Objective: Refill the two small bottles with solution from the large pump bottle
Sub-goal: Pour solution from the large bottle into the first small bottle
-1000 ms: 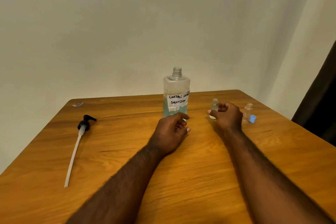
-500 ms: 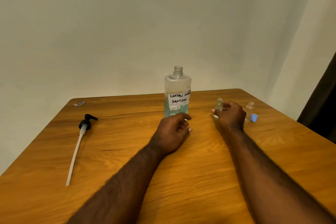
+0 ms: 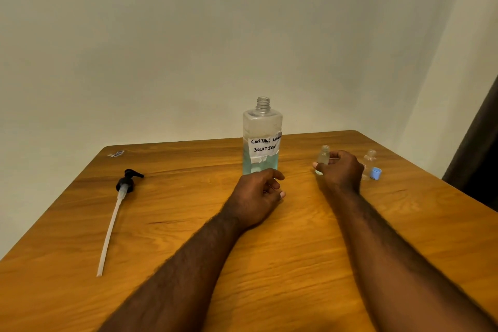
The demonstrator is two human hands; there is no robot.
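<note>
The large clear bottle [image 3: 262, 137], uncapped and about a third full of bluish liquid, stands mid-table with a taped label reading "contact lens solution". Its black pump head with a long white tube [image 3: 118, 205] lies apart on the left. My right hand [image 3: 341, 171] holds a small clear open bottle [image 3: 324, 155] upright on the table. A second small clear bottle [image 3: 368, 162] stands uncapped just right of that hand, a blue cap [image 3: 375, 173] beside it. My left hand [image 3: 257, 197] rests loosely curled on the table in front of the large bottle, holding nothing.
The wooden table [image 3: 269, 264] meets a pale wall at its far edge. A small scrap of wrapper [image 3: 116, 153] lies at the far left corner. A dark curtain [image 3: 479, 148] hangs beyond the table's right edge.
My right hand has slid the small bottle a little to the right, closer to the second small bottle. My left hand has stayed put.
</note>
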